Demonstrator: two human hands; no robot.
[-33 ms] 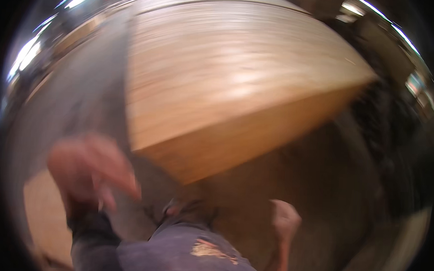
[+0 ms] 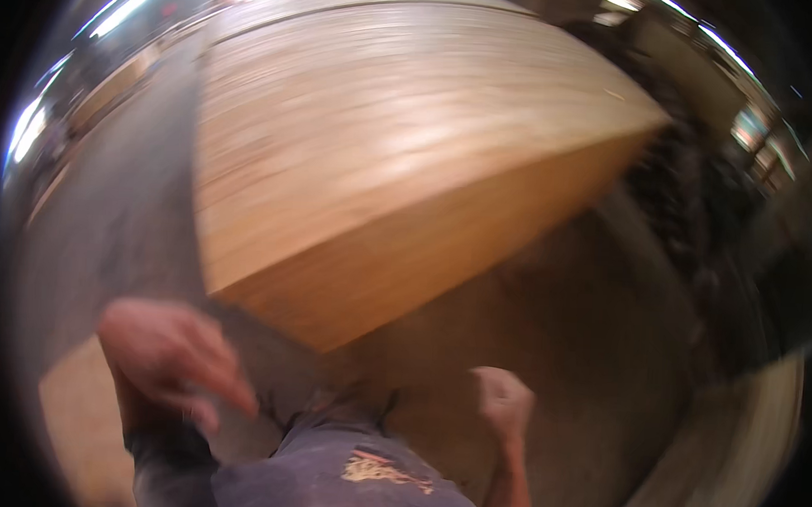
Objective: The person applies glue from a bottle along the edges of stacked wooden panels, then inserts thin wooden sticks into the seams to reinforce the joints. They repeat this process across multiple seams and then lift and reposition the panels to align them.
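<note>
A large stack of pale wooden sheets [image 2: 412,118] fills the middle and far part of the view, with its near corner pointing toward me. My left hand [image 2: 177,357] hovers beside the stack's near left corner, apart from it. Its fingers stretch out loosely with the thumb apart, and I see nothing in it. My right hand [image 2: 505,403] hangs over the floor to the right of my body, well short of the stack's near side. Its fingers are curled into a loose fist, with nothing visible in them.
Grey concrete floor [image 2: 145,215] runs along the stack's left side. Another pale wooden surface [image 2: 86,421] lies at the lower left, and a wooden one [image 2: 733,449] at the lower right. Dark, blurred shapes [image 2: 698,194] stand beyond the stack's right edge.
The stack has shifted left in the view as my head moves. My left hand appears slightly lower, and my right hand a little further left. Neither hand has taken hold of anything.
</note>
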